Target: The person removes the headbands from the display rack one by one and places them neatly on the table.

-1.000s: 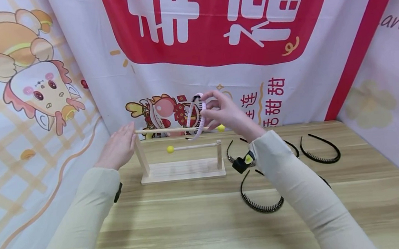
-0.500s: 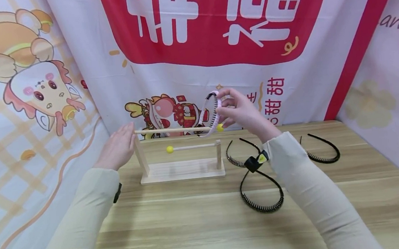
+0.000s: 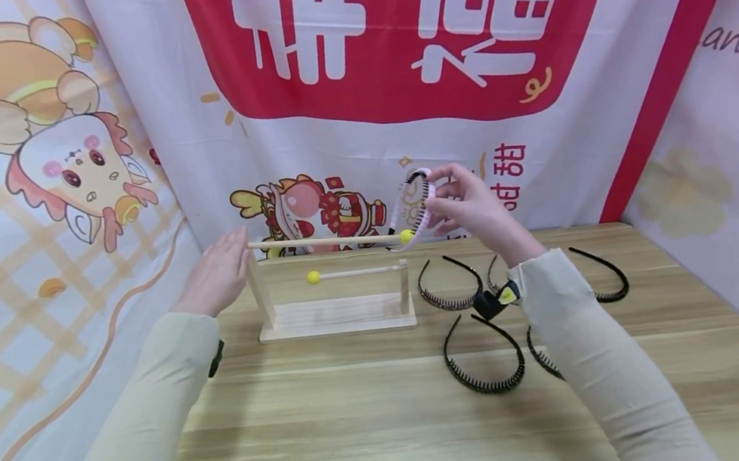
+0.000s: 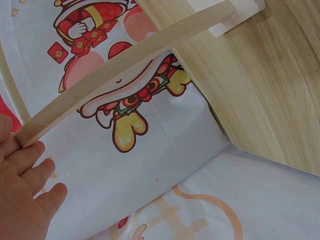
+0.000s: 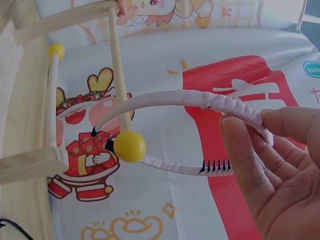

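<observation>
My left hand (image 3: 213,272) rests on the top of the left post of a wooden rack (image 3: 334,316); in the left wrist view its fingers touch the post's end. My right hand (image 3: 472,207) pinches a pale pink toothed headband (image 3: 423,209) between thumb and fingers. The headband hangs at the right end of the rack's upper rod (image 3: 323,241). In the right wrist view its two black-tipped ends lie near the yellow ball (image 5: 129,146) on that rod, the lower end partly hidden behind the ball. Whether they touch the rod I cannot tell.
A lower rod (image 3: 360,272) with a yellow ball points left from the rack's short right post. Several black toothed headbands, one of them at the front (image 3: 490,384), lie on the wooden table (image 3: 338,432), some partly under my right forearm. Printed cloth (image 3: 332,143) hangs behind.
My right hand has moved right with the pink headband, from over the rod's middle part to its right end. My left hand stays on the post.
</observation>
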`<state>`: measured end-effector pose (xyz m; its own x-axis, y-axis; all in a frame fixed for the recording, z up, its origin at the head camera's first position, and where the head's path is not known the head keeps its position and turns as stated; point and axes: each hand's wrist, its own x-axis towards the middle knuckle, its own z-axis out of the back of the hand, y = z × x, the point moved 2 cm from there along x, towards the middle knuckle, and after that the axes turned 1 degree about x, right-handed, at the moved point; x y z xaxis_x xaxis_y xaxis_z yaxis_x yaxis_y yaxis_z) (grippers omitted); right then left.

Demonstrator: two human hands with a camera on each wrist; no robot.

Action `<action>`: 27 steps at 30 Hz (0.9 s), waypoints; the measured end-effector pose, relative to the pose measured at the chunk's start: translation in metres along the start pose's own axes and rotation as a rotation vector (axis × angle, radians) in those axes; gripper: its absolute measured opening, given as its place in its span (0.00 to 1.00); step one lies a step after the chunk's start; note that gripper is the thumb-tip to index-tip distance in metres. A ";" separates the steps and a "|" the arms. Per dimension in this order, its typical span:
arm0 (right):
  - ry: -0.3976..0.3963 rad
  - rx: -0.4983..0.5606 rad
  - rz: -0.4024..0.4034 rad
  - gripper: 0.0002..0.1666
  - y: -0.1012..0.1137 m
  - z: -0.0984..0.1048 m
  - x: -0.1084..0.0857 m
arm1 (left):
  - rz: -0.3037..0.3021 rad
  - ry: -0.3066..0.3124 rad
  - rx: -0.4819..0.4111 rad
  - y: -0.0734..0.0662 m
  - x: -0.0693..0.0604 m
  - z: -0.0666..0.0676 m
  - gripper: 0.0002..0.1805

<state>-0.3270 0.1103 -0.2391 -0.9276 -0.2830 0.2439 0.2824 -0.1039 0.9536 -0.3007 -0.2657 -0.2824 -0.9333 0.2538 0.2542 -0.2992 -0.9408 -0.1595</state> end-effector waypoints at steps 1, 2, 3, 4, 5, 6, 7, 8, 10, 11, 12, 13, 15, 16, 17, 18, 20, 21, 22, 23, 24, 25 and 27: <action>-0.003 0.000 0.005 0.21 -0.001 0.002 -0.001 | 0.000 0.000 0.000 0.000 0.000 0.000 0.27; -0.005 0.002 0.008 0.21 -0.001 0.004 -0.002 | 0.000 0.002 0.000 0.000 0.000 0.000 0.27; -0.009 0.005 0.010 0.21 -0.002 0.006 -0.003 | 0.001 0.004 0.000 0.000 0.000 0.000 0.27; -0.013 0.006 0.011 0.21 -0.003 0.009 -0.004 | 0.002 0.006 -0.001 0.000 0.000 -0.001 0.27; -0.016 0.007 0.012 0.21 -0.004 0.011 -0.005 | 0.004 0.009 -0.001 0.001 0.000 -0.001 0.28; -0.015 0.006 0.013 0.21 -0.004 0.013 -0.006 | 0.004 0.010 0.000 0.001 0.001 -0.001 0.28; -0.013 0.006 0.015 0.21 -0.005 0.016 -0.006 | 0.006 0.012 -0.001 0.001 0.001 -0.001 0.28; -0.017 0.007 0.012 0.21 -0.006 0.019 -0.007 | 0.008 0.015 -0.002 0.001 0.001 -0.001 0.28; -0.028 0.006 0.008 0.22 -0.008 0.024 -0.009 | 0.009 0.017 -0.002 0.000 0.001 -0.001 0.28; -0.026 0.009 0.010 0.22 -0.009 0.026 -0.009 | 0.009 0.018 -0.002 0.000 0.001 0.000 0.28; -0.027 0.013 0.012 0.22 -0.009 0.029 -0.010 | 0.009 0.017 -0.003 0.000 0.001 0.000 0.27; -0.035 0.013 0.013 0.22 -0.010 0.031 -0.011 | 0.009 0.018 -0.003 0.000 0.001 0.000 0.27; -0.047 0.017 0.013 0.22 -0.011 0.036 -0.013 | 0.007 0.018 -0.003 0.000 0.002 0.000 0.28; -0.051 0.019 0.015 0.22 -0.012 0.038 -0.014 | 0.006 0.018 -0.002 0.000 0.002 0.000 0.28; -0.056 0.015 0.015 0.22 -0.012 0.040 -0.016 | 0.005 0.018 -0.001 0.000 0.002 0.000 0.28; -0.068 0.007 0.010 0.22 -0.013 0.043 -0.017 | 0.004 0.017 0.001 0.000 0.002 0.000 0.28; -0.092 -0.009 -0.001 0.22 -0.014 0.047 -0.020 | 0.002 0.017 0.003 0.001 0.002 -0.001 0.27; -0.101 -0.017 -0.004 0.22 -0.014 0.049 -0.022 | 0.000 0.016 0.005 0.001 0.003 -0.001 0.27; -0.110 -0.019 -0.005 0.22 -0.015 0.052 -0.024 | -0.002 0.015 0.006 0.001 0.003 -0.001 0.27; -0.116 -0.020 -0.005 0.22 -0.015 0.054 -0.026 | -0.001 0.015 0.005 0.002 0.003 -0.001 0.27; -0.121 -0.020 -0.004 0.22 -0.015 0.056 -0.027 | 0.000 0.015 0.004 0.002 0.003 -0.001 0.27; -0.126 -0.016 -0.002 0.22 -0.015 0.058 -0.029 | 0.000 0.015 0.004 0.002 0.003 -0.001 0.27; -0.133 -0.001 0.004 0.22 -0.016 0.063 -0.032 | 0.000 0.013 0.004 0.003 0.003 -0.002 0.27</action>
<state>-0.3169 0.1812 -0.2514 -0.9506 -0.1550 0.2690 0.2864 -0.1039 0.9525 -0.3047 -0.2671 -0.2835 -0.9357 0.2571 0.2417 -0.2990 -0.9414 -0.1559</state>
